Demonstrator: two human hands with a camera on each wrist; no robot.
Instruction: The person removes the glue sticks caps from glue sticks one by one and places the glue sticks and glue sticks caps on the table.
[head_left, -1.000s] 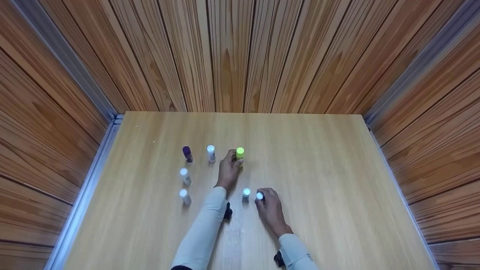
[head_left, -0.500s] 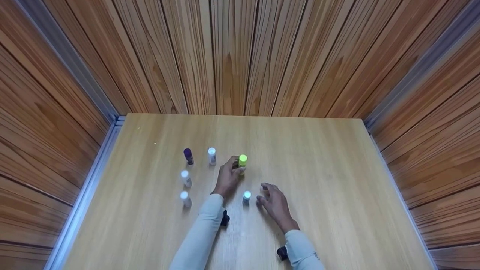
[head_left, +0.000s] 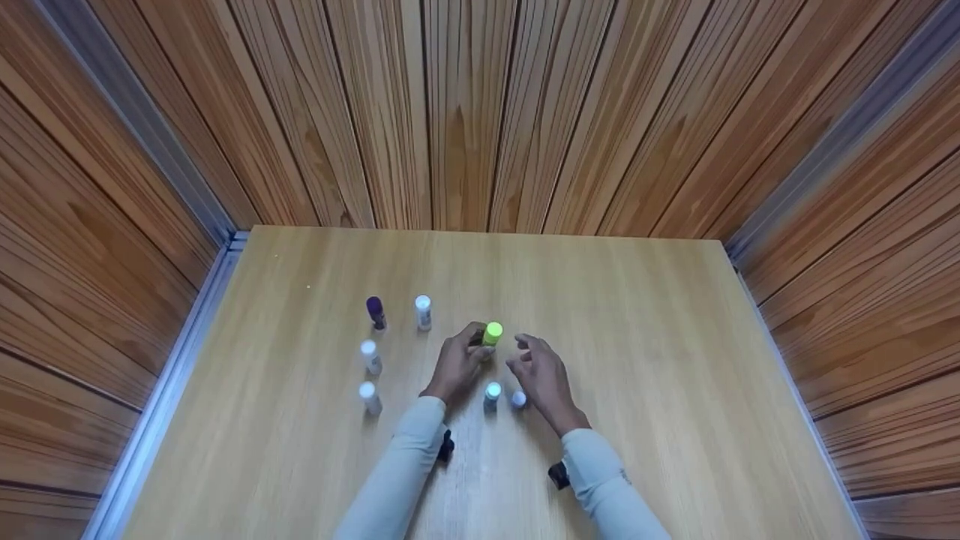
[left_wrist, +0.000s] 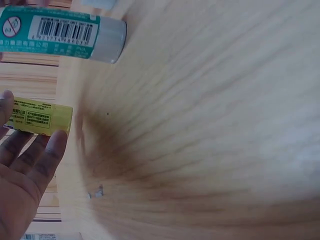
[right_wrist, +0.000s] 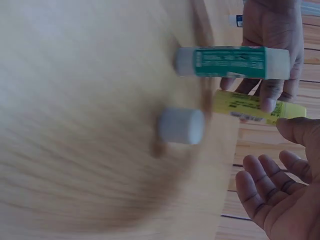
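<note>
My left hand (head_left: 455,365) pinches a yellow glue stick (left_wrist: 42,116) with a lime-green cap (head_left: 493,331), held upright. Its base shows close over the table in the left wrist view. Just to the right, my right hand (head_left: 543,376) holds nothing, its fingers relaxed and slightly bent towards the yellow glue stick. On the table below the hands stands a green-labelled glue stick (head_left: 491,395) with a pale cap. Beside it, nearer the right wrist, is a short white cylinder (right_wrist: 181,126) that looks like a loose cap.
Left of my left hand, several upright glue sticks form a corner: a dark purple one (head_left: 376,312), a white one at the back (head_left: 424,312), and two white-capped ones (head_left: 371,356) nearer me. Wood-panelled walls (head_left: 465,112) enclose the table (head_left: 675,360) at the back and sides.
My right hand has let go of the short white cylinder and moved forward beside the yellow glue stick. My left hand has brought that stick slightly nearer and to the right.
</note>
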